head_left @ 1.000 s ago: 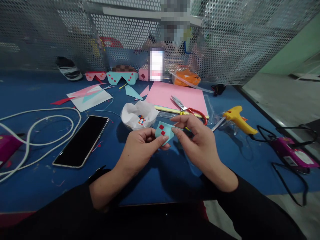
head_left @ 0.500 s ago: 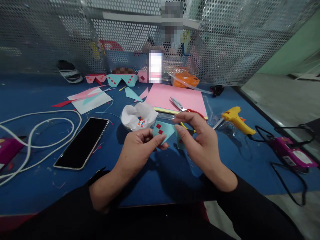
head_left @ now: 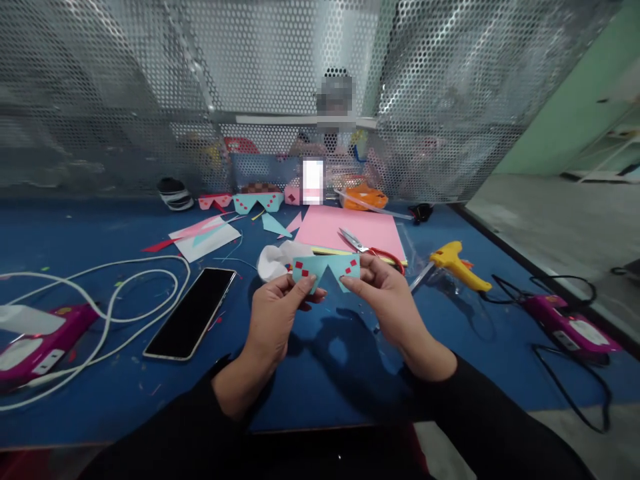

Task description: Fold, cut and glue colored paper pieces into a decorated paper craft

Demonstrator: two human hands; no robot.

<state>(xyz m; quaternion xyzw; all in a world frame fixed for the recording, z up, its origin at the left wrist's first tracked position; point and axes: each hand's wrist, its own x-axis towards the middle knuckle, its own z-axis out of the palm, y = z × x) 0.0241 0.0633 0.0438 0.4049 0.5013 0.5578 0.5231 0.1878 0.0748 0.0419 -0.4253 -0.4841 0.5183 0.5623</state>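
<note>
A light blue paper piece point(head_left: 327, 264) with a V-shaped notch and red diamonds near both ends is stretched between my hands above the table. My left hand point(head_left: 280, 313) pinches its left end between thumb and fingers. At the other end, my right hand point(head_left: 383, 297) grips it with the thumb in front. Just behind the piece stands a bowl lined with white paper point(head_left: 277, 259), partly hidden by it. Scissors with red handles point(head_left: 367, 247) lie beyond my right hand on pink paper sheets point(head_left: 345, 223).
A yellow glue gun point(head_left: 457, 263) and a purple power strip point(head_left: 570, 323) with black cable are at right. A phone point(head_left: 193, 313) and white cable point(head_left: 107, 313) lie at left. Similar notched pieces in blue point(head_left: 257, 202) and pink point(head_left: 215, 201) stand at the back against perforated metal.
The light blue paper piece has turned to face me and opened out flat, and my right hand now holds its right end. The view has tilted up and shifted left.
</note>
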